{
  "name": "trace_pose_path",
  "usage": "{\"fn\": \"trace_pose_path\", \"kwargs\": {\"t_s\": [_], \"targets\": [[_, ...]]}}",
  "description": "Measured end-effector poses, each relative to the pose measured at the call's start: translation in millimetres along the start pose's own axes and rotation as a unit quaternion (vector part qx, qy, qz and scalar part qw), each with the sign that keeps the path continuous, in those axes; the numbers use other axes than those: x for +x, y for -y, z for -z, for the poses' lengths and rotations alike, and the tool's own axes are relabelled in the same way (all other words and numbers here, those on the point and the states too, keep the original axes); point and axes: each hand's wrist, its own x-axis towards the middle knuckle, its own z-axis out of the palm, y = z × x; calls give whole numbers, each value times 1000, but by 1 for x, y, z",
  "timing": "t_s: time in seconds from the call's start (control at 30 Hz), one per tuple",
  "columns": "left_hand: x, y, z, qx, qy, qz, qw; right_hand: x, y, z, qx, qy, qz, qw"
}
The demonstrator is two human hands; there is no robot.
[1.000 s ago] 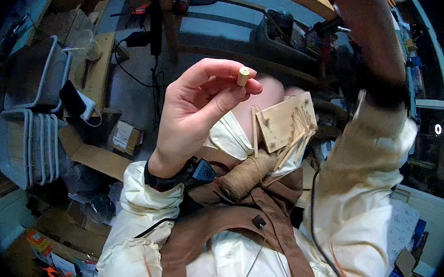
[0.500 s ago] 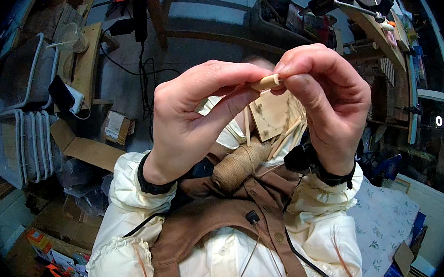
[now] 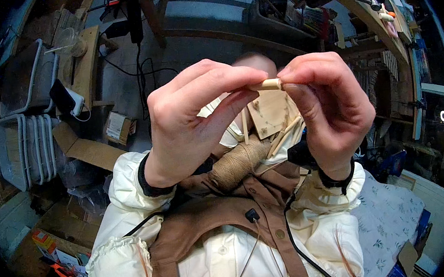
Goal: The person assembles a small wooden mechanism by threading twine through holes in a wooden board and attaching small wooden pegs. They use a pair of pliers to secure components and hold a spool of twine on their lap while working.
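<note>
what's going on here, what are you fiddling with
A person is handling a small pale wooden piece with both bare hands. The left hand pinches it between thumb and fingers, while the right hand has its fingertips at the other end; whether they grip anything else is too small to tell. Around the lap are a spool of brown twine, a flat wooden board and some thin wooden sticks.

It's perched up on the person's head, this fisheye camera, left of its twin and tipped steeply down, with the cream shirt (image 3: 222, 256) filling the bottom edge. The left hand (image 3: 182, 115) and right hand (image 3: 337, 111) loom close at mid-view; the floor (image 3: 126, 89) sits farther off, straight edges bowing toward a dark round rim.
</note>
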Motion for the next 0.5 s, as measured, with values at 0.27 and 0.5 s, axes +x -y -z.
{"fn": "trace_pose_path", "kwargs": {"t_s": [0.27,0.5], "targets": [[-1,-2,-5,115,-51,-71,990,-12,-4,-14,-1,-116,-2,993],[1,-6,-9,183,-30,-53,981,-19,-8,-16,-42,-127,-15,991]]}}
